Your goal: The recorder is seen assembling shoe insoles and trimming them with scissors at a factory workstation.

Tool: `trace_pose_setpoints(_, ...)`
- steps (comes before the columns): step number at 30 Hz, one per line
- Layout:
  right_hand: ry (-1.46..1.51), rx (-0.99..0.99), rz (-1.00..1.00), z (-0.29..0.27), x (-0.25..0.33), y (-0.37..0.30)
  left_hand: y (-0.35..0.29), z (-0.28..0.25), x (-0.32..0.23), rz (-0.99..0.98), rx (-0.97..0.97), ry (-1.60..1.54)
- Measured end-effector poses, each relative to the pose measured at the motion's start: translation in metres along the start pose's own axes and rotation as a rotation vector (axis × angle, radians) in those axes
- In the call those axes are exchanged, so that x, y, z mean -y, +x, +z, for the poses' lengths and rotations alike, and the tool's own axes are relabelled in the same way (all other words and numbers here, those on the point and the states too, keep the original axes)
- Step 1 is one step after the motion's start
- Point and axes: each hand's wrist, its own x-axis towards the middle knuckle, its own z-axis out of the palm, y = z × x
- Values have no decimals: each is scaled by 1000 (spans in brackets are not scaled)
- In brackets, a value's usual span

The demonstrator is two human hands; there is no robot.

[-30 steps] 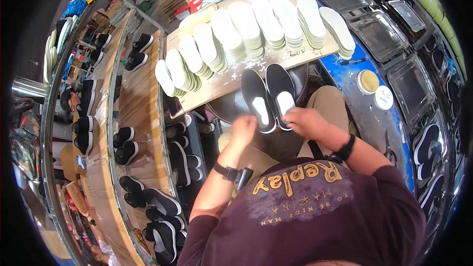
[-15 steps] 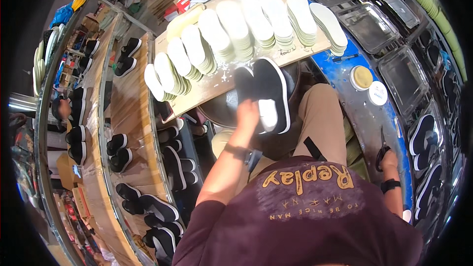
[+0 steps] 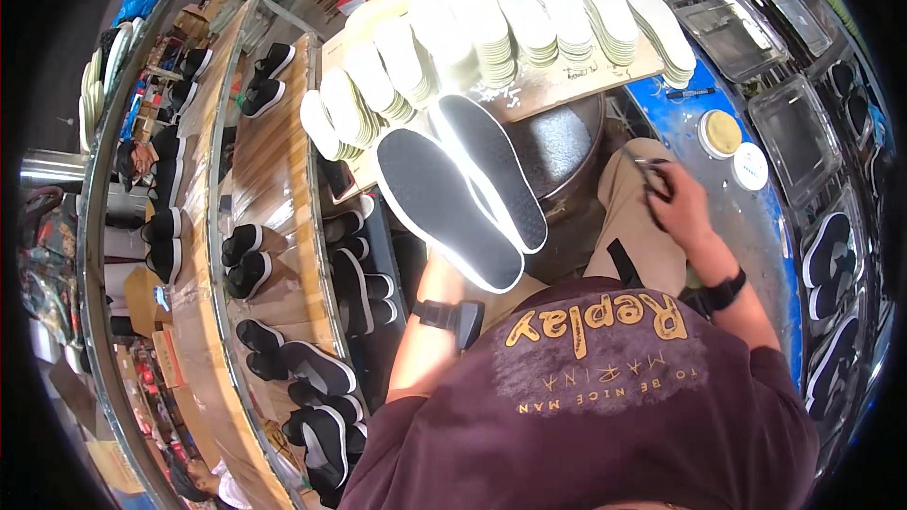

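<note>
A pair of black shoes with white edges (image 3: pixel 444 194) is held up in front of me, dark soles turned toward me. Behind them is my left hand (image 3: pixel 442 269), its fingers hidden by the shoes but bearing them. Over my right thigh, my right hand (image 3: pixel 678 203) is closed around a pair of scissors (image 3: pixel 654 179) with black handles. Just beyond the shoes, several stacks of pale insoles (image 3: pixel 487 33) stand in a row on a wooden board (image 3: pixel 539 99).
Below the board sits a round dark tub (image 3: pixel 576 146). To the right, a blue-edged bench (image 3: pixel 756 227) carries an open yellowish tin (image 3: pixel 720 134), a white lid (image 3: pixel 750 166) and a black marker (image 3: pixel 690 93). Shelves (image 3: pixel 283 170) with black shoes fill the left; clear trays (image 3: pixel 794 137) lie far right.
The shoes have come nearer and turned, so their soles now show instead of their uppers. My right hand has lifted the scissors from the bench to above my thigh.
</note>
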Motion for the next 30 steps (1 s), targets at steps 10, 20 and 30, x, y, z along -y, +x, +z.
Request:
trace_pose_setpoints(10,-5,481,-266,51,153,53,-37,-9,4,60,-152,524)
trace_pose_setpoints(20,-136,396,-179,59,106,51,-57,61,-41,-40,24,-81)
trace_pose_setpoints(30,-280,342,57,26,39,38,-34,26,-13,-61,5,-106)
